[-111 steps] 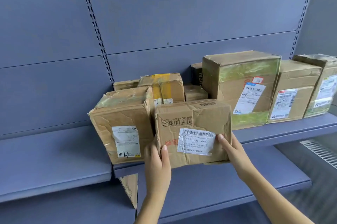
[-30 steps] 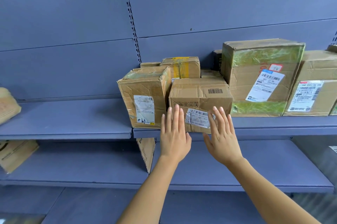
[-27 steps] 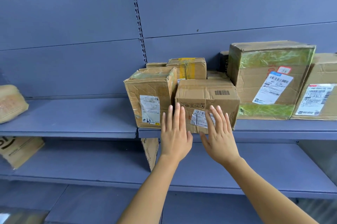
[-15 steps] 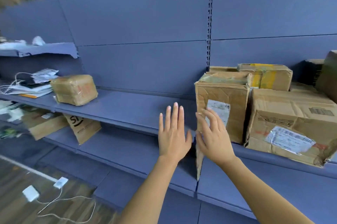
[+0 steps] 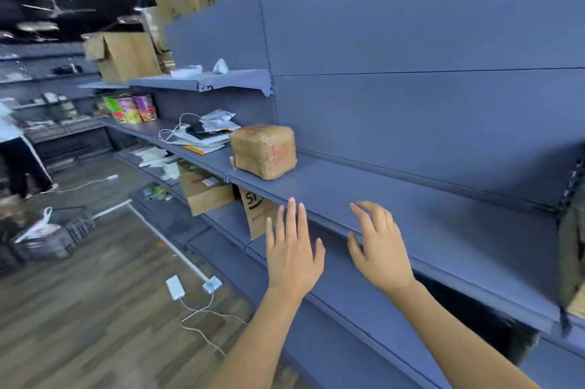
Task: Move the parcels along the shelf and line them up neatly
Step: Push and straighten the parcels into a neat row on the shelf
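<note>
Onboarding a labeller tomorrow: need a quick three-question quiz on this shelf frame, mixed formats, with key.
1. Where is the taped parcel? A) on the floor B) on the shelf C) in a basket
2. True or false: the left hand grips the taped parcel.
3. Fill in: the right hand holds ___.

Key: 1 B; 2 false, as it is open and apart from the taped parcel; 3 nothing.

Blue shelf (image 5: 427, 214), seemingly taped parcel (image 5: 263, 151) atop.
</note>
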Demonstrator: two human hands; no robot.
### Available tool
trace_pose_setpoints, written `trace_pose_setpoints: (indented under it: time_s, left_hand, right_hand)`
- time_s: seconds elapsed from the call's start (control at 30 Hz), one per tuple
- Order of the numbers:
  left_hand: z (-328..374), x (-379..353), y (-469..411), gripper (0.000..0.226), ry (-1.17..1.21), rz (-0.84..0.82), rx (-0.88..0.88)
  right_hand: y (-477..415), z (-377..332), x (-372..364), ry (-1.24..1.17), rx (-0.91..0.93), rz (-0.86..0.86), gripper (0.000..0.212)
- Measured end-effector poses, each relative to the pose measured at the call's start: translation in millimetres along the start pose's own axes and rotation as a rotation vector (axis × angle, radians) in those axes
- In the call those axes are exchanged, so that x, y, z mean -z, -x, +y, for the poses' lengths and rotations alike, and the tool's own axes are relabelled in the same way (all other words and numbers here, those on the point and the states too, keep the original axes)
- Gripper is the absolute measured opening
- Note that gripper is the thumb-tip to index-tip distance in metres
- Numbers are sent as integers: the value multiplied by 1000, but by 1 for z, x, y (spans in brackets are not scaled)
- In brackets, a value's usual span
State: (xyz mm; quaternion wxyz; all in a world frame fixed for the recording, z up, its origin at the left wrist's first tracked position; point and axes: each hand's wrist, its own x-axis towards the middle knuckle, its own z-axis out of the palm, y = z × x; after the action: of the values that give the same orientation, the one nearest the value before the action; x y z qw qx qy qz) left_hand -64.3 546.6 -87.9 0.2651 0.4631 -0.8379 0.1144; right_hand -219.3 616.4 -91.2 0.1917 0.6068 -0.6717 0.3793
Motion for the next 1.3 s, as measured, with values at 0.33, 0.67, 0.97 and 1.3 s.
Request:
trace_pose_setpoints:
  time_s: [0.33, 0.67, 0.97, 1.3]
  left_hand:
    - [-81, -28, -67, 71, -42, -7, 140]
    - [-120, -81, -180, 72, -12, 1, 181]
    - [-154, -116, -255, 70, 171, -69, 371]
    - [-214, -146, -346, 69, 479, -98, 531]
  right_hand:
    - [-83, -24, -101, -77, 57, -41, 47]
    - [-191, 18, -173, -113, 18, -180, 43]
    - [-235, 37, -215, -201, -157, -320, 28]
    - [-287, 29, -247, -846, -730, -544, 50]
